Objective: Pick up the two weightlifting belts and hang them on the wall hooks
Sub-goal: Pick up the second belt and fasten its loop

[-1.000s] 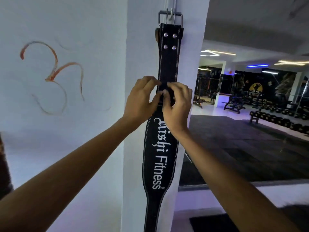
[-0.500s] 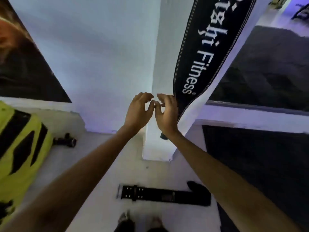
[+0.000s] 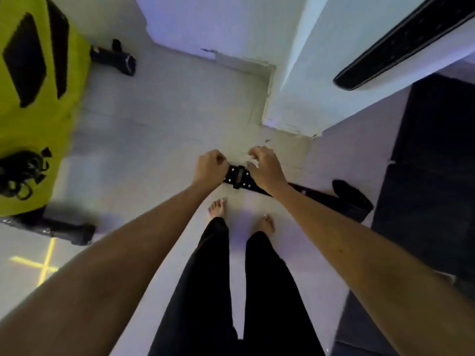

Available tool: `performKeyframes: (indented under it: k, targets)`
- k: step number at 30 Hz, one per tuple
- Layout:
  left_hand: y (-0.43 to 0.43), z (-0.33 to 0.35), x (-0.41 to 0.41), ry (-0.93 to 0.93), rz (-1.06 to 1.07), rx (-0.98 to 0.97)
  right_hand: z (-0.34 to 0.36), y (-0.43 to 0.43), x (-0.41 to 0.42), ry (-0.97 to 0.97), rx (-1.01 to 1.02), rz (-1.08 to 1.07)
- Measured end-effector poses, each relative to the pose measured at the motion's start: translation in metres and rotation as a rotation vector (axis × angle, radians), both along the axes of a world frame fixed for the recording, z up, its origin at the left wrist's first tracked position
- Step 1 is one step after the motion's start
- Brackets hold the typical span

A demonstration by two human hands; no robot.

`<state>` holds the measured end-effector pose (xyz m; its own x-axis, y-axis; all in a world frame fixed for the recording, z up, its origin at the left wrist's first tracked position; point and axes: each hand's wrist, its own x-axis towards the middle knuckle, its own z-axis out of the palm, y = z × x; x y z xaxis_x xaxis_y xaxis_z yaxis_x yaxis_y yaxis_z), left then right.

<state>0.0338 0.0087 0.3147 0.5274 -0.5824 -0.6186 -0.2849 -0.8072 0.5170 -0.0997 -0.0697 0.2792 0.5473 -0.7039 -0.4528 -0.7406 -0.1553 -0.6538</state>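
One black belt hangs against the white pillar; only its lower tail shows at the top right. The second black belt lies flat on the pale floor just ahead of my bare feet, with its studded buckle end to the left. My left hand is curled over the buckle end and hides the buckle, so a grip cannot be made out. My right hand hovers over the belt right of the studs, fingers bent and apart, holding nothing.
A large yellow-and-black object fills the left side, with black feet on the floor. A dark rubber mat covers the floor on the right. A yellow cross is marked at lower left.
My view has swung down from the hung belt to the floor. Both hands have let go of the hanging belt and dropped to the buckle end of the belt on the floor.
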Motion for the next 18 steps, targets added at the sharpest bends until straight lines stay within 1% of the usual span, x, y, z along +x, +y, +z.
performKeyframes:
  k: [2, 5, 9, 11, 15, 17, 18]
  targets:
    - [0.014, -0.06, 0.001, 0.053, 0.037, 0.093, -0.067, 0.01, 0.001, 0.083, 0.061, 0.067]
    - [0.035, -0.161, -0.003, 0.149, 0.175, 0.19, -0.174, 0.027, 0.0, 0.176, 0.152, 0.15]
    - [0.061, -0.299, -0.014, 0.327, 0.357, 0.31, -0.306, 0.029, 0.003, 0.258, 0.165, 0.065]
    - [0.068, -0.362, -0.023, 0.385, 0.442, 0.347, -0.367, 0.018, 0.006, 0.299, 0.155, 0.09]
    - [0.064, -0.442, -0.045, 0.561, 0.634, 0.384, -0.457, -0.005, 0.017, 0.397, 0.148, 0.381]
    - [0.062, -0.472, -0.052, 0.65, 0.729, 0.364, -0.486, -0.011, 0.022, 0.471, 0.129, 0.467]
    - [0.06, -0.482, -0.055, 0.67, 0.761, 0.358, -0.494, -0.011, 0.022, 0.506, 0.109, 0.472]
